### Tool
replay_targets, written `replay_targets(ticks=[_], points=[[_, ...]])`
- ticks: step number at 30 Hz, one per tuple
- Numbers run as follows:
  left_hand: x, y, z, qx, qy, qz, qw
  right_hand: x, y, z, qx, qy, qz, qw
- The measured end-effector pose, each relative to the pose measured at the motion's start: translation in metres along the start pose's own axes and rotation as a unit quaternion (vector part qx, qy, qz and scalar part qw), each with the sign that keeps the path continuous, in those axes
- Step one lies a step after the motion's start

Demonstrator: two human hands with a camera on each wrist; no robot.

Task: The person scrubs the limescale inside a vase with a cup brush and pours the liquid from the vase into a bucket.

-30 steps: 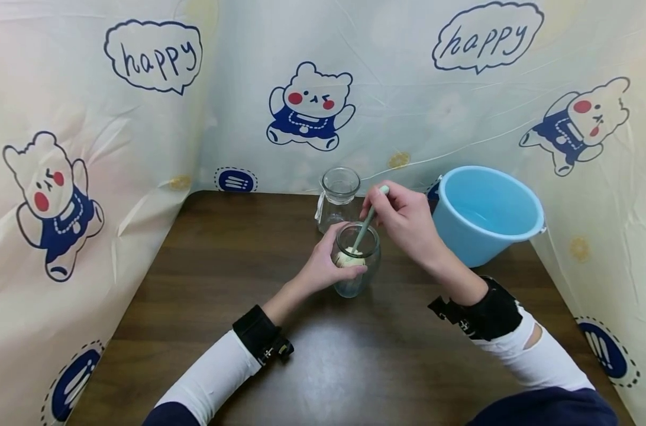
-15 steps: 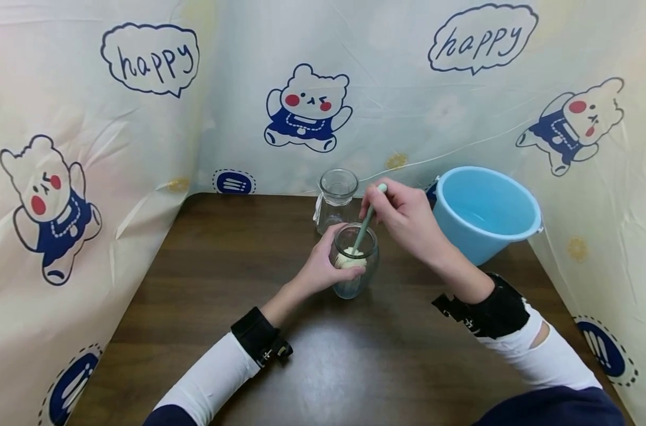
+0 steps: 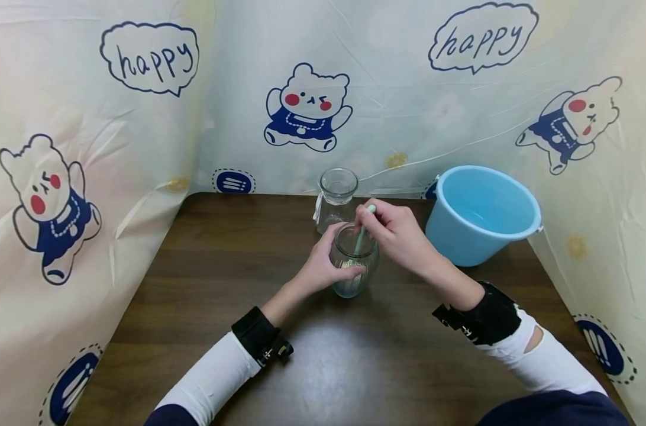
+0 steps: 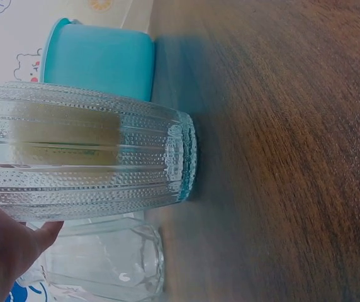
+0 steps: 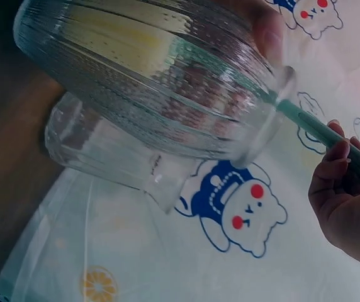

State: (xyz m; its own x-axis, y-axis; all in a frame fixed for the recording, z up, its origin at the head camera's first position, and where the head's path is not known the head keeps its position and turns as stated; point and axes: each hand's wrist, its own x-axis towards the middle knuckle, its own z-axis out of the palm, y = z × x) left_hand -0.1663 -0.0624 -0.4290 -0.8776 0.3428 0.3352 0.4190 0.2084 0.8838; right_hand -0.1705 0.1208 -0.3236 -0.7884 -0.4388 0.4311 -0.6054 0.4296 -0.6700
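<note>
My left hand (image 3: pixel 321 263) grips a ribbed clear glass jar (image 3: pixel 349 287) around its side, with the thumb across the front. Through the textured glass, the pale yellow sponge head (image 5: pixel 117 38) of a bottle brush shows inside the lower part of the jar. Its green handle (image 3: pixel 361 241) rises out of the open mouth. Just above the rim, my right hand (image 3: pixel 400 234) pinches the upper end of that handle between thumb and fingers. In the left wrist view the jar's base is close over the wooden table (image 4: pixel 281 157).
A second glass vase (image 3: pixel 338 206) with a white tie at its neck stands right behind the jar. At the back right is a light blue bucket (image 3: pixel 456 236). A printed bear-pattern sheet (image 3: pixel 238 106) hangs along the table's back and sides.
My right hand has moved down toward the jar's mouth, and the sponge head has sunk deeper into the jar. The left hand and jar have stayed in place.
</note>
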Motion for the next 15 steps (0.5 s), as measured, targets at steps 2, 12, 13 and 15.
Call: replay_targets(ticks=[2, 12, 13, 15], points=[[0.000, 0.000, 0.000, -0.004, 0.000, 0.001, 1.0000, 0.002, -0.005, -0.007, 0.008, 0.019, -0.004, 0.9998], [0.001, -0.009, 0.001, -0.008, 0.001, 0.002, 1.0000, 0.004, -0.004, -0.010, 0.004, 0.018, 0.007, 0.9998], [0.002, -0.013, 0.002, -0.006, 0.001, 0.003, 1.0000, 0.002, -0.001, -0.007, -0.004, 0.007, 0.009, 0.9999], [0.004, -0.023, 0.003, 0.001, 0.002, 0.004, 1.0000, -0.002, 0.005, -0.001, -0.017, -0.016, 0.013, 0.9996]])
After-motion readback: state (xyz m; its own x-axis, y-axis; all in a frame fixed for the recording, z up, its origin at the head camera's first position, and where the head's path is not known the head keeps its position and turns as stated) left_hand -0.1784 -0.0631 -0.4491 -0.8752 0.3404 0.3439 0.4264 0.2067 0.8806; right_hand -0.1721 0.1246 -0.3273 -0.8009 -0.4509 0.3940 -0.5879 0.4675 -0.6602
